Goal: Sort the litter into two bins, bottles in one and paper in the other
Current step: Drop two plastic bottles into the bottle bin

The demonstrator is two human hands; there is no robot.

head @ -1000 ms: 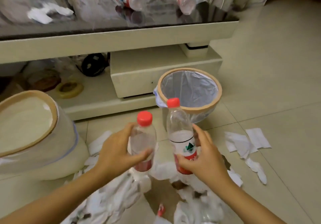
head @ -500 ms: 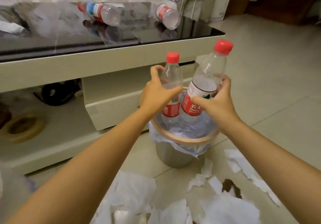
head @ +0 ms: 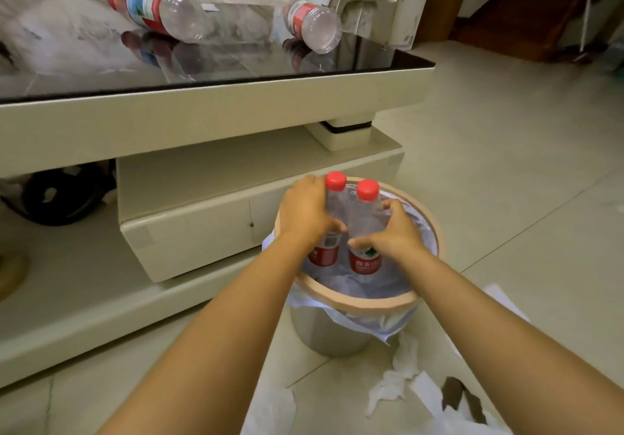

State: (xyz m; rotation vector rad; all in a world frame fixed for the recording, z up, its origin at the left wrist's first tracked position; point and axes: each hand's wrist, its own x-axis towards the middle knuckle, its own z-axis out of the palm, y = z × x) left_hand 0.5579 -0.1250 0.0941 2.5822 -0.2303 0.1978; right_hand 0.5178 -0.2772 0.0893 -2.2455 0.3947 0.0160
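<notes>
Both forearms are bare to the left hand (head: 309, 213) and right hand (head: 395, 237)

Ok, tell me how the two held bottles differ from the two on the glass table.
The held bottles stand upright in the lined bin, one in each hand; the table bottles lie on their sides, untouched. The held pair are together; the table pair lie apart. All are clear plastic with red labels.

Right bottle (head: 364, 232): red label with white Chinese characters, roughly "农夫", blurred, green mark above. Left bottle (head: 329, 228): red label, print unreadable. Worktop bottles (head: 162, 12): labels too blurred.
</notes>
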